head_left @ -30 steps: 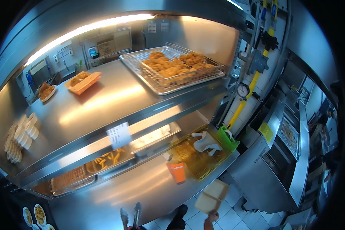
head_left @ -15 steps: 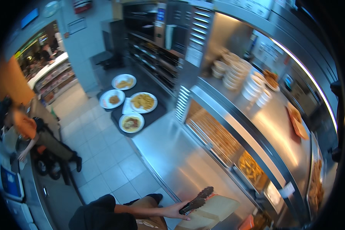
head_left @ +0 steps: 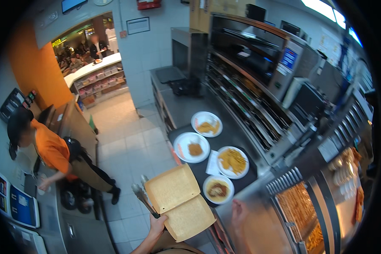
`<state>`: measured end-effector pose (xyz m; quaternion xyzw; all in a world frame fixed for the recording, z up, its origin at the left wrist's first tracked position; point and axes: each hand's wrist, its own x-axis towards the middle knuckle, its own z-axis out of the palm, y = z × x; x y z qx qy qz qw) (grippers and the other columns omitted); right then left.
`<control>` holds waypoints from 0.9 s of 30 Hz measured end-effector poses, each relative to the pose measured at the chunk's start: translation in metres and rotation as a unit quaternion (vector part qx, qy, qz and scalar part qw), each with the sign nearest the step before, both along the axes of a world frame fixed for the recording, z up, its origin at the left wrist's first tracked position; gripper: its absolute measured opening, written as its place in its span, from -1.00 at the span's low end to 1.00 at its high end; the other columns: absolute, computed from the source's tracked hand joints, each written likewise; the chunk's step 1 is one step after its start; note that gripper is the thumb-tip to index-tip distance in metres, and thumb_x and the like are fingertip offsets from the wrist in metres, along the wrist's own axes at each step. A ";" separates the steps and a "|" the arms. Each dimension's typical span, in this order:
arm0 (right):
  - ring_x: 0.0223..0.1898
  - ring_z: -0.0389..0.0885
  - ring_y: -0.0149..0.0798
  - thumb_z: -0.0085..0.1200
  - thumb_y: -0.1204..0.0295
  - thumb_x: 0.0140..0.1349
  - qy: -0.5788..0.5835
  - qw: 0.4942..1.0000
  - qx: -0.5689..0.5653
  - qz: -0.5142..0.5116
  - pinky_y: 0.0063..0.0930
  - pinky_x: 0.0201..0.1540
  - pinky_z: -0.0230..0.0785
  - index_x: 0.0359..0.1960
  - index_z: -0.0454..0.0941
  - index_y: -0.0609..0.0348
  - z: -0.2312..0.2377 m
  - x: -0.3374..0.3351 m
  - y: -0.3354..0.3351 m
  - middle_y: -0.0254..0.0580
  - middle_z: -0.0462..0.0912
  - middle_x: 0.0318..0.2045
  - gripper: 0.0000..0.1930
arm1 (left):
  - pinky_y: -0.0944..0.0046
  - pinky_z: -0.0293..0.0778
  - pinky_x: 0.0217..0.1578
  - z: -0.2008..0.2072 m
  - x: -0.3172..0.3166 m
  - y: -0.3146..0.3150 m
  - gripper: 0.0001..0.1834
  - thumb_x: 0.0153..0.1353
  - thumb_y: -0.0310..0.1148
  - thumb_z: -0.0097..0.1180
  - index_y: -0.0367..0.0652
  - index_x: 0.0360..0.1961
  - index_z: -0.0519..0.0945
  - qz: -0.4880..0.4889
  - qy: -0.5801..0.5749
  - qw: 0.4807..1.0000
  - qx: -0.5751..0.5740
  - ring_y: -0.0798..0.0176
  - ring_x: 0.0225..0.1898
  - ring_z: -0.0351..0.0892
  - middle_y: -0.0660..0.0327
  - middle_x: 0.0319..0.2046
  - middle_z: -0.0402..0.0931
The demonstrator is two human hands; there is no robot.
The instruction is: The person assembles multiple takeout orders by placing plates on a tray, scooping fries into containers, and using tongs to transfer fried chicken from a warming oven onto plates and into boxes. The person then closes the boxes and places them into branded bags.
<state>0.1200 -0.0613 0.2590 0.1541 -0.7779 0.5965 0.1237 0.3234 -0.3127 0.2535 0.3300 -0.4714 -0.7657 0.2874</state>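
My left hand (head_left: 158, 225) is closed around the dark grips of metal tongs (head_left: 143, 199) and the edge of a brown cardboard clamshell box (head_left: 173, 188). The box lies open, lid up, and nothing shows inside it. Over the steel counter (head_left: 254, 228), to the right of the box, is my right hand (head_left: 238, 210), smeared by motion; its fingers are unclear and no object shows in it. Beyond the box, a dark tray (head_left: 212, 157) bears several white plates of food, among them a plate of fries (head_left: 232, 162) and a bowl with brown topping (head_left: 218, 189).
A person in an orange shirt (head_left: 51, 142) works at the left counter. Behind the tray stands a steel rack cabinet (head_left: 245, 97). At right are a heated bin (head_left: 298, 207) and fries (head_left: 315, 239). A doorway (head_left: 91, 55) opens at the far left.
My view has swung right and toward the tray. The clamshell box has come up off the steel counter in my left hand, with the tongs. My right hand has come into view.
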 end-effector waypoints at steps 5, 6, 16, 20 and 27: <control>-0.23 0.58 0.04 0.06 0.59 0.11 0.173 0.971 0.167 0.013 -0.23 -0.14 0.41 -0.21 0.58 0.27 0.000 -0.224 -0.180 0.01 0.59 -0.31 -0.81 | 0.25 0.58 -0.23 0.039 -0.021 -0.185 -0.51 -0.13 -0.65 0.01 -0.37 -0.04 0.49 0.034 0.015 0.997 -0.061 0.20 -0.27 0.66 0.12 -0.24 0.61; -0.16 0.57 0.09 0.07 0.59 0.05 0.108 0.986 0.127 0.031 -0.16 -0.06 0.41 -0.17 0.59 0.24 0.000 -0.261 -0.204 0.05 0.58 -0.20 -0.74 | 0.26 0.58 -0.25 0.045 -0.026 -0.213 -0.53 -0.11 -0.64 0.03 -0.38 -0.06 0.50 0.055 -0.027 0.996 -0.061 0.22 -0.29 0.66 0.12 -0.25 0.62; 0.28 0.36 0.13 0.14 0.54 0.13 0.025 0.839 0.490 -0.235 -0.13 0.20 0.45 0.19 0.39 0.33 -0.045 -0.635 -0.269 0.22 0.14 0.39 -0.47 | 0.24 0.50 -0.10 0.042 -0.204 -0.438 -0.43 -0.06 -0.64 0.09 -0.32 0.09 0.42 -0.040 -0.005 0.996 -0.083 0.28 -0.15 0.58 0.19 -0.17 0.57; 0.11 0.53 0.13 0.17 0.50 0.09 0.031 0.804 0.525 -0.276 -0.14 0.08 0.51 -0.02 0.49 0.33 -0.055 -0.673 -0.277 0.24 0.41 0.19 -0.61 | 0.27 0.47 -0.04 0.038 -0.307 -0.495 -0.40 -0.04 -0.65 0.10 -0.30 0.13 0.41 -0.093 -0.066 0.993 -0.026 0.29 -0.12 0.54 0.22 -0.16 0.56; -0.22 0.67 0.11 0.12 0.49 0.05 0.044 0.780 0.543 -0.309 -0.07 -0.22 0.57 -0.37 0.60 0.24 -0.005 -0.538 -0.325 0.14 0.62 -0.18 -0.88 | 0.26 0.56 -0.34 0.047 -0.453 -0.590 -0.60 0.01 -0.61 0.12 -0.29 -0.04 0.51 -0.278 -0.084 0.956 0.031 0.31 -0.31 0.61 0.19 -0.28 0.59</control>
